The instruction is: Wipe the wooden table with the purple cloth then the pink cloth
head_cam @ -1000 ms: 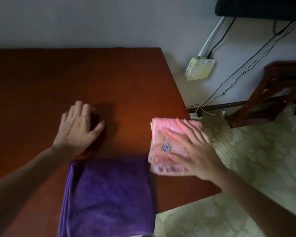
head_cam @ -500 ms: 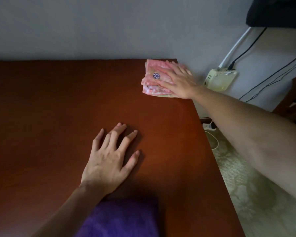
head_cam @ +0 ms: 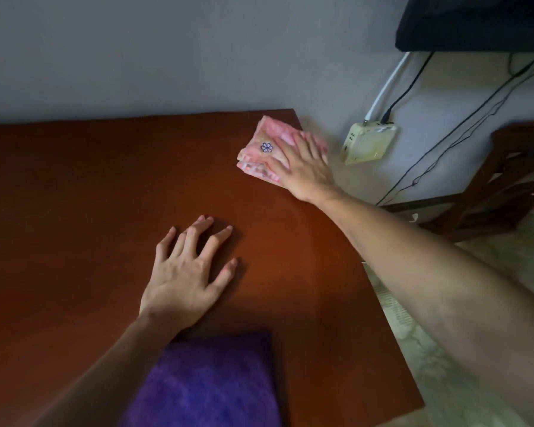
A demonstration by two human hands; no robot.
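Right hand flat on folded pink cloth, fingers straight, pressing it down at far right corner of wooden table, next to wall. Left hand spread, fingertips on bare tabletop near middle, holding nothing. Purple cloth folded at near edge, just behind left wrist, partly under forearm. Pale box w/ cables on wall, right of table.
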